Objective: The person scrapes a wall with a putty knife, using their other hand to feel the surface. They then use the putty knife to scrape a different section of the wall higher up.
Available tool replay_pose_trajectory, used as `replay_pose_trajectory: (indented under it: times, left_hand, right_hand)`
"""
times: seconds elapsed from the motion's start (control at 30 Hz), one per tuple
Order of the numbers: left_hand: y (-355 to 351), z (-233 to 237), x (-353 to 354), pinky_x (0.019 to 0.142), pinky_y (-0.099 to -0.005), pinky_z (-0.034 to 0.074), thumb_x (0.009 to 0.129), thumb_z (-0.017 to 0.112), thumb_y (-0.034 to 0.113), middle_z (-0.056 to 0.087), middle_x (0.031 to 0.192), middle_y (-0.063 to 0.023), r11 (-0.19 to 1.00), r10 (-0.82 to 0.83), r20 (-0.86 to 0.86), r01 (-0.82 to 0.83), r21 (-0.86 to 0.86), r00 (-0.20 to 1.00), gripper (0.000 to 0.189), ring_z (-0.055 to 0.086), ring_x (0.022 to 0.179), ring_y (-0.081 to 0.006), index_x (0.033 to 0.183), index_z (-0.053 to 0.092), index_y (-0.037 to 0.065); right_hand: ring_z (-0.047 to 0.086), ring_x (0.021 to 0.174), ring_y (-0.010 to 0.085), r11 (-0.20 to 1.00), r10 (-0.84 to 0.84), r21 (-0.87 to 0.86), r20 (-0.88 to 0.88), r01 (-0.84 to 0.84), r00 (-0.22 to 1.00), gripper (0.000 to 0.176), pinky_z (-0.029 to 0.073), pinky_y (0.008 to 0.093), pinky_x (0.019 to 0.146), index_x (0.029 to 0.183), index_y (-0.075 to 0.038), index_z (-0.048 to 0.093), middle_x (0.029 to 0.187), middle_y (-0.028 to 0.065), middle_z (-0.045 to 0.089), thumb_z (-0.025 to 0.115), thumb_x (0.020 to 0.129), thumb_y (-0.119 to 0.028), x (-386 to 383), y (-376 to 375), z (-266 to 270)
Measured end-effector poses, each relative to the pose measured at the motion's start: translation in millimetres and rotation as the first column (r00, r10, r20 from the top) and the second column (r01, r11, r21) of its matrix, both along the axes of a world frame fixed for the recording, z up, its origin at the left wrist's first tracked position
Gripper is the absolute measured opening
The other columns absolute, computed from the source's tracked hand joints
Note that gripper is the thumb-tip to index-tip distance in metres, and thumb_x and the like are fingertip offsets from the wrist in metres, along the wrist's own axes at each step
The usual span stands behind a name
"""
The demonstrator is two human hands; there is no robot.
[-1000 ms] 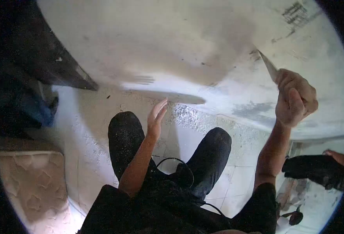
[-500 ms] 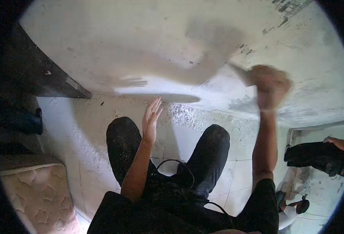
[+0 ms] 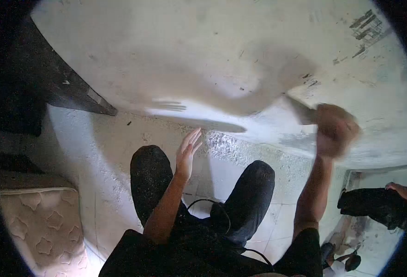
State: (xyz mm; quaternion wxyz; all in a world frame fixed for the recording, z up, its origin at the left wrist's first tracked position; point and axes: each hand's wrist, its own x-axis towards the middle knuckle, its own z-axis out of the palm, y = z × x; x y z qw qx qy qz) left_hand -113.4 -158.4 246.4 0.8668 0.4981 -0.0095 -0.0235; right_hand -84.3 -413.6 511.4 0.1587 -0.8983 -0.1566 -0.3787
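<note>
My right hand (image 3: 336, 129) is closed around a scraper (image 3: 302, 110), blurred by motion. The scraper's flat blade points up and left at the pale wall (image 3: 176, 41), its tip at or very near the surface; contact is hard to judge. The handle is hidden in my fist. Over the floor between my knees, near the foot of the wall, my left hand (image 3: 188, 152) is raised and holds nothing. Its fingers are stretched out. Shadows of both hands fall on the wall.
Flakes of debris (image 3: 224, 144) lie along the wall's base. A quilted mattress (image 3: 42, 231) is at lower left, below a dark panel (image 3: 69, 83). On the right are a person in dark trousers (image 3: 372, 203) and another person (image 3: 342, 263) lower down.
The view has shifted, so wall marks and both hands appear lower and further right. My right hand still grips the scraper, slightly lower against the wall. My left hand stays outstretched.
</note>
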Motion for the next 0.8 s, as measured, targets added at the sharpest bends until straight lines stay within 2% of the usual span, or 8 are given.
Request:
replay_pose_trajectory:
  times: [0.1, 0.17, 0.33, 0.43, 0.5, 0.6, 0.67, 0.8]
  left_hand:
    - [1.5, 1.2, 9.2, 0.106, -0.0455, 0.02, 0.089, 0.039, 0.047, 0.032, 0.139, -0.0166, 1.0, 0.007, 0.007, -0.007, 0.017, 1.0, 0.062, 0.027, 0.131, -0.0288, 0.132, 0.034, 0.003]
    - [-1.2, -1.3, 0.1, 0.106, -0.0456, 0.02, 0.089, 0.039, 0.046, 0.032, 0.139, -0.0167, 1.0, 0.002, -0.057, -0.001, 0.021, 0.998, 0.061, 0.028, 0.13, -0.0286, 0.132, 0.034, 0.003]
    - [-2.9, 1.3, -4.3, 0.105, -0.0467, 0.022, 0.09, 0.038, 0.043, 0.033, 0.138, -0.0166, 1.0, -0.012, -0.026, 0.012, 0.014, 1.0, 0.058, 0.029, 0.13, -0.0287, 0.131, 0.035, 0.003]
    - [-7.7, -5.5, 1.4, 0.105, -0.0468, 0.023, 0.089, 0.038, 0.044, 0.034, 0.137, -0.0166, 0.999, 0.015, -0.046, -0.017, -0.033, 0.999, 0.059, 0.029, 0.129, -0.0289, 0.131, 0.035, 0.003]
    - [-6.1, -8.2, 3.1, 0.105, -0.0471, 0.023, 0.089, 0.037, 0.045, 0.035, 0.137, -0.0166, 0.996, -0.01, -0.115, 0.0, -0.09, 0.993, 0.059, 0.03, 0.129, -0.029, 0.131, 0.035, 0.003]
    - [-13.4, -9.0, 7.1, 0.104, -0.0484, 0.022, 0.089, 0.033, 0.049, 0.036, 0.136, -0.0163, 1.0, -0.005, -0.122, 0.003, -0.013, 0.993, 0.062, 0.031, 0.128, -0.0292, 0.131, 0.035, 0.003]
    - [-19.4, -10.1, 6.9, 0.104, -0.0496, 0.022, 0.089, 0.028, 0.053, 0.036, 0.136, -0.0174, 0.928, -0.065, -0.236, -0.028, -0.372, 0.97, 0.066, 0.032, 0.127, -0.03, 0.131, 0.036, 0.002]
    - [-18.1, -0.9, 6.1, 0.102, -0.0491, 0.024, 0.088, 0.025, 0.057, 0.036, 0.136, -0.0184, 0.88, -0.072, -0.314, -0.088, -0.467, 0.947, 0.071, 0.034, 0.126, -0.0309, 0.13, 0.037, 0.002]
  right_hand:
    - [0.056, 0.072, 0.0198, 0.932, 0.363, 0.027, -0.142, -0.363, 0.921, 0.017, 0.045, 0.032, 0.066, 0.081, 0.0, 0.054, 0.083, 0.0119, 0.056, 0.055, 0.083, -0.016, -16.5, 0.3, -7.9]
    - [0.056, 0.077, 0.0198, 0.966, 0.203, -0.066, -0.405, -0.25, 0.891, 0.016, 0.044, 0.0331, 0.07, 0.086, 0.0, 0.053, 0.089, 0.0128, 0.055, 0.055, 0.083, -0.016, -26.4, -36.1, 4.9]
    - [0.057, 0.078, 0.0196, 0.997, 0.083, 0.009, -0.088, -0.083, 0.993, 0.013, 0.044, 0.0363, 0.072, 0.083, -0.002, 0.052, 0.085, 0.0129, 0.057, 0.054, 0.082, -0.015, -5.2, -8.2, -71.1]
    - [0.056, 0.064, 0.0267, 0.443, 0.458, 0.743, 0.293, -0.501, 0.839, 0.018, 0.044, 0.0365, 0.058, 0.069, 0.004, 0.052, 0.066, 0.0172, 0.056, 0.056, 0.071, -0.014, -19.9, 15.2, -66.3]
    - [0.023, 0.05, 0.0143, 0.205, 0.649, 0.732, 0.395, -0.65, 0.65, 0.027, 0.02, 0.0343, 0.052, 0.057, -0.009, 0.033, 0.053, 0.0036, 0.029, 0.041, 0.08, -0.018, -26.1, 22.8, -32.2]
    - [0.022, 0.05, 0.0125, 0.179, 0.613, 0.815, 0.345, -0.551, 0.71, 0.03, 0.02, 0.0315, 0.052, 0.056, -0.012, 0.027, 0.053, 0.0, 0.022, 0.036, 0.085, -0.018, -24.0, 13.5, -30.9]
    - [0.021, 0.05, 0.012, 0.141, 0.604, 0.872, 0.3, -0.469, 0.738, 0.031, 0.02, 0.0306, 0.051, 0.056, -0.013, 0.026, 0.053, -0.0003, 0.021, 0.035, 0.086, -0.017, -27.5, -11.0, -47.9]
    - [0.015, 0.047, 0.0116, 0.097, 0.188, 0.993, 0.044, -0.063, 0.981, 0.038, 0.018, 0.0301, 0.046, 0.055, -0.014, 0.021, 0.052, -0.0021, 0.017, 0.035, 0.09, -0.018, -36.4, -68.4, -140.9]
